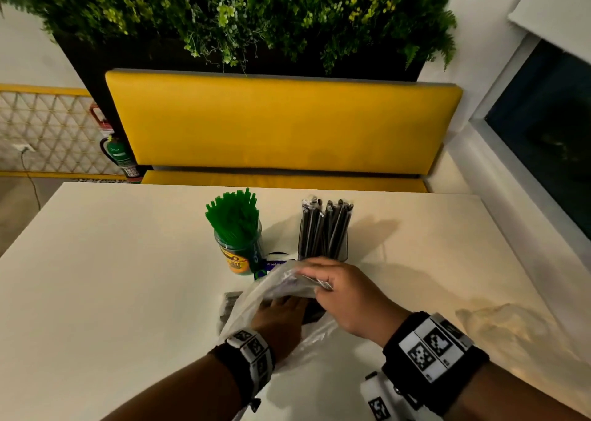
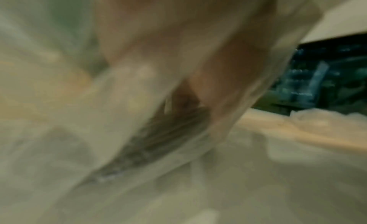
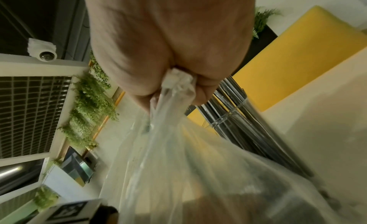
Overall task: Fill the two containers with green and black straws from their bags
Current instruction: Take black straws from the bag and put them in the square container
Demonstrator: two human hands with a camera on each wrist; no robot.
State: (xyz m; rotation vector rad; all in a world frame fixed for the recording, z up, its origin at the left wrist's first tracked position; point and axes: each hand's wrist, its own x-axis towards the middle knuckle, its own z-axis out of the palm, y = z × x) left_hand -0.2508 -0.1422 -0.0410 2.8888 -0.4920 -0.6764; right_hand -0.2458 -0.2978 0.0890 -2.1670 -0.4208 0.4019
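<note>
A jar (image 1: 238, 254) packed with green straws (image 1: 235, 216) stands mid-table, beside a clear container (image 1: 323, 248) of black wrapped straws (image 1: 324, 222). In front of them lies a clear plastic bag (image 1: 256, 296) holding more black straws (image 1: 228, 305). My right hand (image 1: 315, 284) pinches the bag's upper edge and holds it up; the right wrist view shows that hand (image 3: 174, 81) clamped on the bunched plastic of the bag (image 3: 188, 164). My left hand (image 1: 281, 316) reaches inside the bag, its fingers hidden by plastic. The blurred left wrist view shows dark straws (image 2: 164, 133) below the left hand (image 2: 198, 62).
A second crumpled clear bag (image 1: 502, 321) lies at the right on the white table (image 1: 112, 276). A printed label (image 1: 271, 265) lies flat between the jar and the bag. A yellow bench (image 1: 281, 126) and a planter stand behind the table's far edge.
</note>
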